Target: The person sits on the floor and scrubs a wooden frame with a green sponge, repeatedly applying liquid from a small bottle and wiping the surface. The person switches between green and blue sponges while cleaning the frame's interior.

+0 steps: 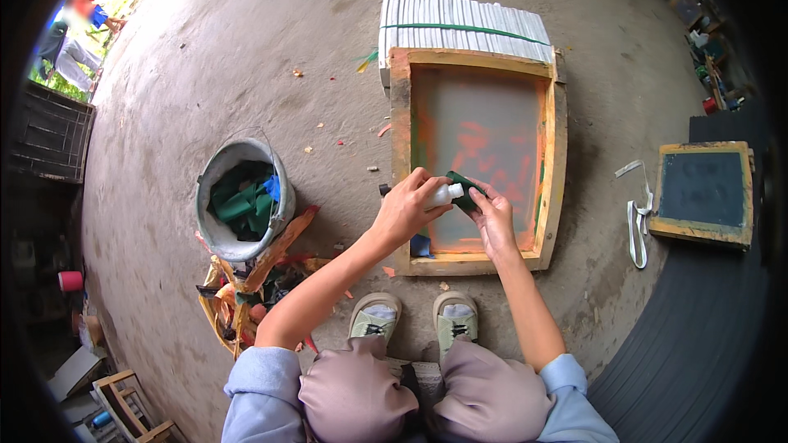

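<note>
My left hand (405,209) is closed around a small white bottle (445,194), tilted with its narrow end toward the right. In the fingers of my right hand (496,220) is a folded piece of dark green cloth (465,189), right against the bottle's end. Both hands are over a wooden-framed mesh screen (400,115) smeared with orange. A small blue scrap (421,245) lies at the frame's near left corner. The screen's far end sits against a thick stack of white sheets (460,18) with a green strap across it.
Left of the screen stands a grey bucket (226,248) holding green cloths (246,207), beside a heap of coloured scraps (234,303). On the right are a smaller framed screen (702,189), a white strap (636,234) and black corrugated sheeting (673,344). Another person (74,45) is outside, far left.
</note>
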`<state>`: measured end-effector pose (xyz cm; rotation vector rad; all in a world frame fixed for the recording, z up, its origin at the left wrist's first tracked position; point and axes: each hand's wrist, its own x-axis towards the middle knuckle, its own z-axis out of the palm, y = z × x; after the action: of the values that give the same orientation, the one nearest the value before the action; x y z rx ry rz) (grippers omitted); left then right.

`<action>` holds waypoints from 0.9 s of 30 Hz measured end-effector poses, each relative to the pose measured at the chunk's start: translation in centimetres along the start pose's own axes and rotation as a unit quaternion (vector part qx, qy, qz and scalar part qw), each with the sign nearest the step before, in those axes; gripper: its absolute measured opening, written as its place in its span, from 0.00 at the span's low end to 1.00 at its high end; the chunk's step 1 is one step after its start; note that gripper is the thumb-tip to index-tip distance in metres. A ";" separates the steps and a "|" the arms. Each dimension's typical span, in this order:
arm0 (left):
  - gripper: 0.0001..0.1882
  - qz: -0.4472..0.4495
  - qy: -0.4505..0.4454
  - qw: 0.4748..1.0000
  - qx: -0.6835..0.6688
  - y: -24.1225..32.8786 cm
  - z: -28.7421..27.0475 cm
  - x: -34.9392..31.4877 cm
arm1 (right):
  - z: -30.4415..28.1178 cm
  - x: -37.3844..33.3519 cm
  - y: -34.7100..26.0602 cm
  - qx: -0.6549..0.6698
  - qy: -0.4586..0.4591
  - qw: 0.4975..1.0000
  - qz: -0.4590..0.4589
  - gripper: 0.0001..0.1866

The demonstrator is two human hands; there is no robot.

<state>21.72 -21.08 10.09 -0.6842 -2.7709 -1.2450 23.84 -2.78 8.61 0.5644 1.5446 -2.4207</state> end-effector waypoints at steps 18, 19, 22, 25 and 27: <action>0.20 0.076 -0.024 0.984 0.161 -0.5 2.6 2.4 | -1.8 1.1 0.2 0.056 0.033 0.998 0.005 0.15; 0.20 0.077 -0.018 0.985 0.156 -0.8 2.5 2.3 | -1.8 1.2 0.3 0.051 0.034 0.998 0.011 0.15; 0.20 0.042 -0.003 0.995 0.092 -1.7 2.3 1.5 | -1.5 1.6 0.4 0.038 0.023 0.999 0.023 0.15; 0.21 -0.039 0.052 0.996 -0.059 -2.5 1.8 -0.5 | -1.4 2.0 0.5 0.022 -0.004 0.999 0.037 0.15; 0.21 -0.058 0.149 0.977 -0.143 -3.7 1.7 -2.7 | -1.3 2.4 0.7 0.020 -0.010 0.998 0.053 0.15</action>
<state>22.93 -23.07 5.75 -0.3136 -2.4432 -1.6380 22.20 -1.87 6.48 0.6109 1.4245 -2.3753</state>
